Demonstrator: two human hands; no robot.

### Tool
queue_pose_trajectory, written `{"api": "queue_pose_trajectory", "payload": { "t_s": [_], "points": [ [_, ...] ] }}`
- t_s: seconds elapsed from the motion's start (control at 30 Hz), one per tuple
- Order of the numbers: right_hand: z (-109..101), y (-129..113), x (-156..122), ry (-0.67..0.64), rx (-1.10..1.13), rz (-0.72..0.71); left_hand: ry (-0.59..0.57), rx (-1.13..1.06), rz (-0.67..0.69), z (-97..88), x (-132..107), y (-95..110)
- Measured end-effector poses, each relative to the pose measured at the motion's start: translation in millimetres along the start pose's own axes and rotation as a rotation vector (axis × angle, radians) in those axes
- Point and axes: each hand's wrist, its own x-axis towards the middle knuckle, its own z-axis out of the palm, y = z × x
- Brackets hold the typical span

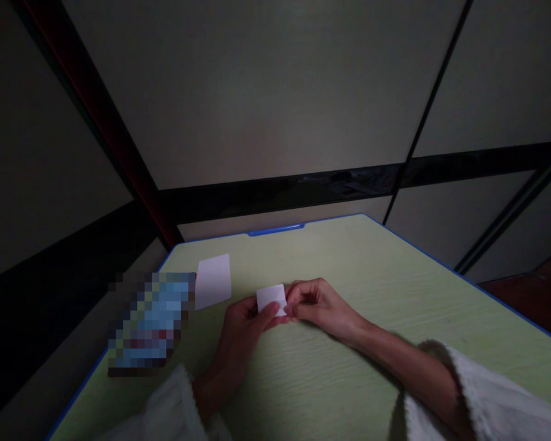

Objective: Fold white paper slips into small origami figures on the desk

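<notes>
A small folded piece of white paper (pixel 269 296) is held just above the table's middle. My left hand (pixel 244 324) grips it from the left, thumb across its front and fingers behind. At the paper's right edge my right hand (pixel 316 306) is closed, its thumb and index finger pinched at the corner. A crease line runs across the paper's lower right part. To the left lies a flat white sheet of paper (pixel 213 282) with rounded corners, touched by neither hand.
The light green table (pixel 395 263) has a blue edge and a blue handle (pixel 276 230) at the far side. A pixelated, blurred-out flat object (pixel 153 324) lies at the left edge. Behind the table stand pale panels (pixel 266 92) with dark bands.
</notes>
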Motion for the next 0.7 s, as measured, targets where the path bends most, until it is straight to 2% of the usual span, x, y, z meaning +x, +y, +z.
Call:
{"api": "queue_pose_trajectory", "payload": {
  "t_s": [0.17,0.37,0.53,0.7],
  "points": [
    [-0.3,0.2,-0.3,-0.012,-0.061,-0.043,0.024,0.031,-0.047,-1.0,0.1,0.0],
    [0.4,-0.9,-0.8,-0.026,-0.118,-0.076,0.028,0.053,-0.024,-1.1,-0.7,0.2],
    [1.8,0.2,0.8,-0.034,-0.039,0.039,0.041,0.037,-0.006,-1.8,-1.0,0.6],
    [2.3,0.4,1.9,0.046,0.113,0.104,0.045,0.009,0.021,-2.2,-0.4,-0.9]
  ]
}}
